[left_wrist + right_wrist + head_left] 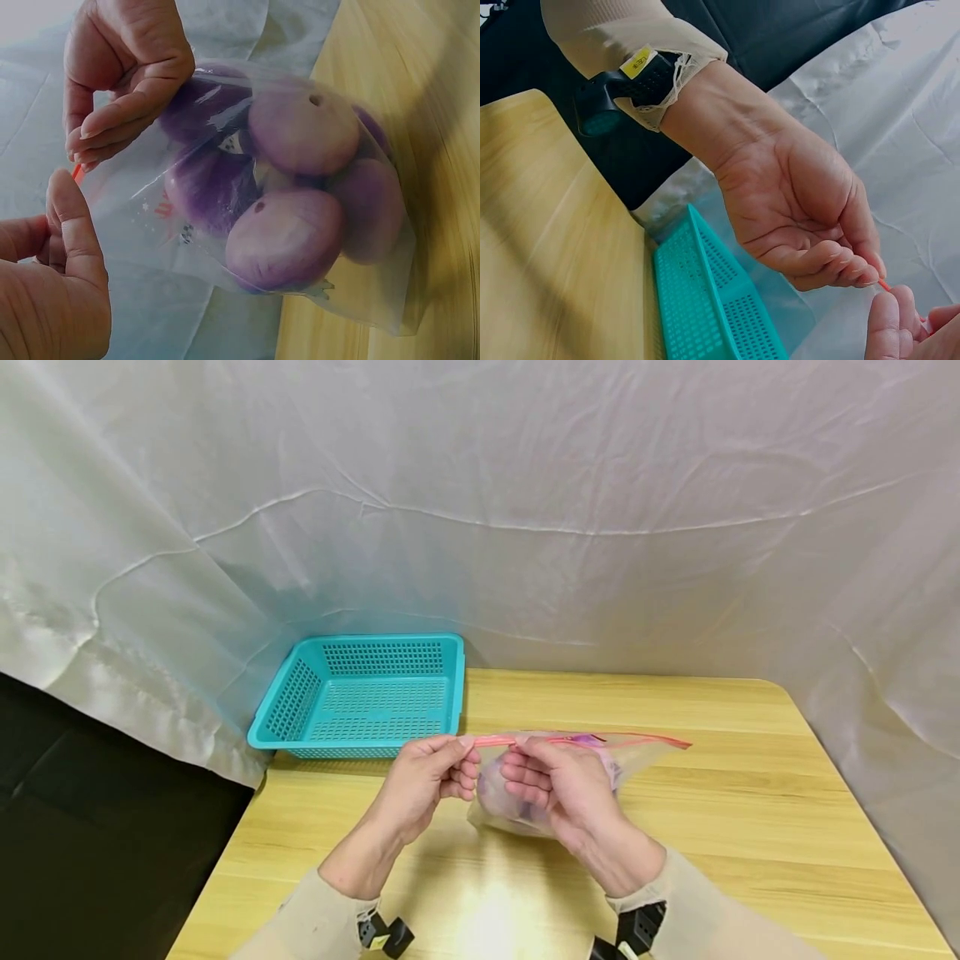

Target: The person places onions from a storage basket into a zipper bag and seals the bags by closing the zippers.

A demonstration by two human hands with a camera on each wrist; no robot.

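Between both hands hangs a clear zip bag [480, 814] with a red zip strip along its mouth. Inside it are several round purple pieces [285, 238] that look like fruit or vegetables, some with a small dark hole. My left hand [431, 781] pinches the left end of the strip between thumb and forefinger. A short way to the right, my right hand [566, 781] pinches the same strip, its other fingers loosely bent in front of the bag. Beyond this hand, the strip's right part [667, 742] stretches out with the two red edges apart.
A turquoise plastic basket [453, 693] with perforated walls stands at the table's back left, just beyond my left hand. The wood-patterned table [750, 827] extends to the right. A pale curtain [525, 585] hangs behind, and dark cloth [97, 827] lies at the left.
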